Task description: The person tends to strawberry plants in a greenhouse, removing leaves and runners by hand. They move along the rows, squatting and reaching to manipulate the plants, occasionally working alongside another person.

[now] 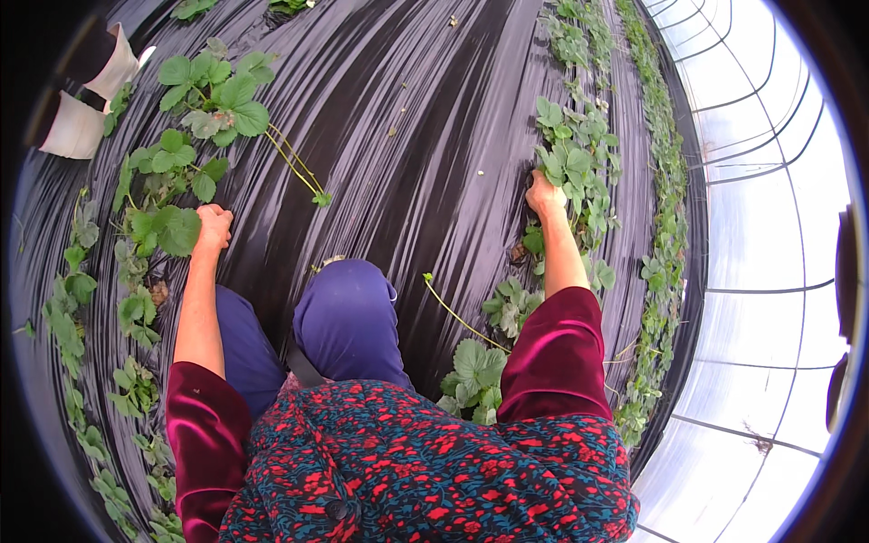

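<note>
My left hand (pixel 214 227) is curled into a fist beside a broad strawberry leaf (pixel 178 229), above the black plastic mulch film (pixel 271 224). Whatever may lie inside the fist is hidden. On the other side, my right hand (pixel 545 195) reaches down to the base of a strawberry plant (pixel 574 159) in the right-hand row. Leaves and the hand itself cover its fingertips, so its grip does not show. Between the hands, a cut or trailing strawberry runner (pixel 295 161) lies over the film, with a small leafy tip.
Another runner (pixel 465 315) stretches across the film near my bent knee (pixel 349 312). More strawberry plants (pixel 217 91) grow at left, and a dense green row (pixel 662 224) runs along the right. Beyond it rises the greenhouse's translucent wall (pixel 753 326) with dark ribs. Pale curved pieces (pixel 75 125) stand at far left.
</note>
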Demonstrator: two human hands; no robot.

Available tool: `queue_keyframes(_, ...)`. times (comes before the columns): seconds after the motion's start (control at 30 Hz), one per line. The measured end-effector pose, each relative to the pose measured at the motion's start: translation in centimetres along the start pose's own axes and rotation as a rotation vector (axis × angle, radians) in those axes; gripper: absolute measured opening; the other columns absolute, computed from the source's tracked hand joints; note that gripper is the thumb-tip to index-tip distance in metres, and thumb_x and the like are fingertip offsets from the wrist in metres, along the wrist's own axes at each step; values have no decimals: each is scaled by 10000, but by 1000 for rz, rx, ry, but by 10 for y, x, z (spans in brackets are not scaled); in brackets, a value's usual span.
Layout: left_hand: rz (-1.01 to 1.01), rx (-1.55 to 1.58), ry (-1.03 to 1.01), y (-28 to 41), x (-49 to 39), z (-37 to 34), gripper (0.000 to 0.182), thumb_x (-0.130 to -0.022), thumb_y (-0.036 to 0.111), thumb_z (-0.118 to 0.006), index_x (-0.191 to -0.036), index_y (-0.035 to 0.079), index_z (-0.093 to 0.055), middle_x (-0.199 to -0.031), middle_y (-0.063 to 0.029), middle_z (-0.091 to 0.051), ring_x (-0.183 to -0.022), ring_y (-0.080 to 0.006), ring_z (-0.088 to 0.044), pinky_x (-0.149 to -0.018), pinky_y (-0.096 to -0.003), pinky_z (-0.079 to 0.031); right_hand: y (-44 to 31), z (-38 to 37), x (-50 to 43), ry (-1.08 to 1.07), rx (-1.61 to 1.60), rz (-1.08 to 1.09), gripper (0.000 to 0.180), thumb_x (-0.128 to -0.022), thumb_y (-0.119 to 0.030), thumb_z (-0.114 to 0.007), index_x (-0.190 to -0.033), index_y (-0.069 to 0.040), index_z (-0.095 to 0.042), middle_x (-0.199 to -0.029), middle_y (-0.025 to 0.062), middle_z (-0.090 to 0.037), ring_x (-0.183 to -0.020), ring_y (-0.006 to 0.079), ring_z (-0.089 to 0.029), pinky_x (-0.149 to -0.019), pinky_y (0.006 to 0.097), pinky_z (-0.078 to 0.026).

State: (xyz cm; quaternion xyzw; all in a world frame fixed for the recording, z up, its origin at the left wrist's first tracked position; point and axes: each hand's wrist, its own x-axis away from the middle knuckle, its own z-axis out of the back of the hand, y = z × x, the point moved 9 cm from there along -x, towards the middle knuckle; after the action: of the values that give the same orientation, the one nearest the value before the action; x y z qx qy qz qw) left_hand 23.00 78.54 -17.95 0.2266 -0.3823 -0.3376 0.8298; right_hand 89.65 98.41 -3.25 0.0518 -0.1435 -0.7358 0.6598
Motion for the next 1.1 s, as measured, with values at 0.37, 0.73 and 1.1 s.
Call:
queue_keyframes(0.37, 28, 17, -5, -7, -4, -4, 170, -856, 160, -606, -786, 8, -635, -545, -65, -575, -414, -152, -550, -386, -306, -469, 39, 1, 20, -37, 86, -67, 250, -871, -127, -490, -1097, -31, -537, -986, 234, -678, -941, 368, -674, -802, 440, -547)
queue_keyframes(0.73, 12, 49, 26, -11, -8, -4, 176, -815, 116, -610, -669, 23, -574, -477, -73, -526, -357, -160, -511, -326, -312, -413, 45, 1, -3, -80, -768, -346, 590, -839, -76, -539, -1395, 34, -375, -656, 108, -651, -501, 159, -608, -440, 296, -497)
queue_keyframes(1.1, 20, 57, 40, -4, 2, 1, 173, -822, 122, -607, -695, 5, -612, -490, -71, -548, -366, -149, -517, -353, -309, -431, 22, -47, -101, -141, -982, -510, 661, -837, -59, -414, -1468, -242, -336, -613, 57, -591, -425, 139, -481, -389, 308, -417)
